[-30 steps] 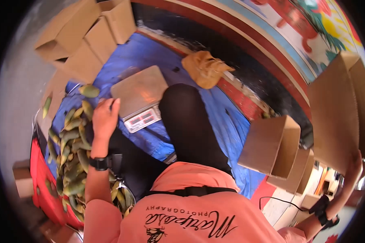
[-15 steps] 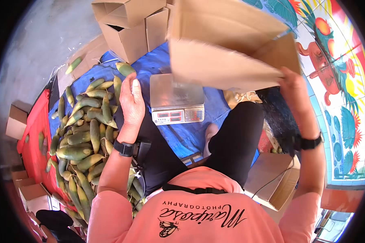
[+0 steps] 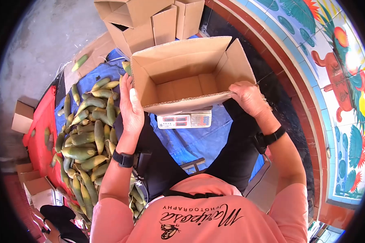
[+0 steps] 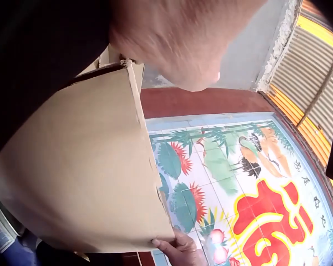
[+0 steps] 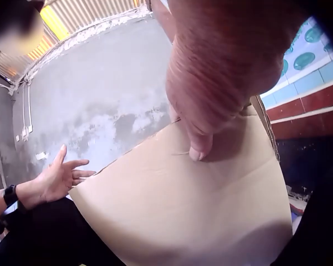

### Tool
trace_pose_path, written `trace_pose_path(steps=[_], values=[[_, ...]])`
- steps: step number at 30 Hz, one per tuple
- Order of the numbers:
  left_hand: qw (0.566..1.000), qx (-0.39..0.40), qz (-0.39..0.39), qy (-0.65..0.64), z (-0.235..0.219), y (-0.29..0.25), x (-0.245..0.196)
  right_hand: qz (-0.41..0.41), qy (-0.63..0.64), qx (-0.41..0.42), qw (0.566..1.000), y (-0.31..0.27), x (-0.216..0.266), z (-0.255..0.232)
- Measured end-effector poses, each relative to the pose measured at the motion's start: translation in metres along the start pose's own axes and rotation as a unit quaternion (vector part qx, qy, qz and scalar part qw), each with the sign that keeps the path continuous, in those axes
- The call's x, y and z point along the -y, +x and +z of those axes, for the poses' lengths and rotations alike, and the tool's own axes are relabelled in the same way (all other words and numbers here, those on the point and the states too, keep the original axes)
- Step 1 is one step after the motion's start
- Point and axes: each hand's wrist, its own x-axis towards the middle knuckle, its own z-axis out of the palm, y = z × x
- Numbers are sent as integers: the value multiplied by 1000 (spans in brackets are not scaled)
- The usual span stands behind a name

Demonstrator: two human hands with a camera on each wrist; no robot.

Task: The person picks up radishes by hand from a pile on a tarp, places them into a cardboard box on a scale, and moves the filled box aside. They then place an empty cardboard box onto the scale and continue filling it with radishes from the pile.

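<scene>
An open cardboard box sits over the platform of the digital scale, its opening tilted toward me in the head view. My right hand grips the near right corner, with the thumb on the outer wall in the right wrist view. At the near left corner is my left hand, fingers extended alongside the cardboard. The right wrist view shows this left hand with fingers spread, right by the box edge. The box hides most of the scale's plate; its display and keypad show below the rim.
Many long green vegetables with pale ends lie piled on the blue tarp at left, beside a red sheet. More cardboard boxes stand at the back. A tiled mural wall runs along the right.
My right hand has brought the box from the far right, over my knee, to the scale in front of me. My left hand stays near the pile side, now beside the box.
</scene>
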Motion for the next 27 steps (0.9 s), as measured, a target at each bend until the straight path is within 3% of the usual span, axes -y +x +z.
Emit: trace_pose_path(steps=[4,6,9,14,19,21,27], values=[[997,61,-41,-9,6,3,6,-12,36,5,999,-5,-22,28],[995,78,-28,52,11,3,6,-8,46,8,999,-5,-26,34],[996,68,11,62,15,4,23,-27,35,4,999,-2,-27,30],[990,78,-27,112,21,4,0,-51,-4,-25,998,2,-33,27],[990,65,-58,115,20,2,13,-24,-21,-16,999,4,-32,22],[980,70,-6,185,18,2,18,-18,-29,-29,999,2,-28,21],[980,67,-23,187,15,2,15,32,-44,-72,996,-20,-14,-9]])
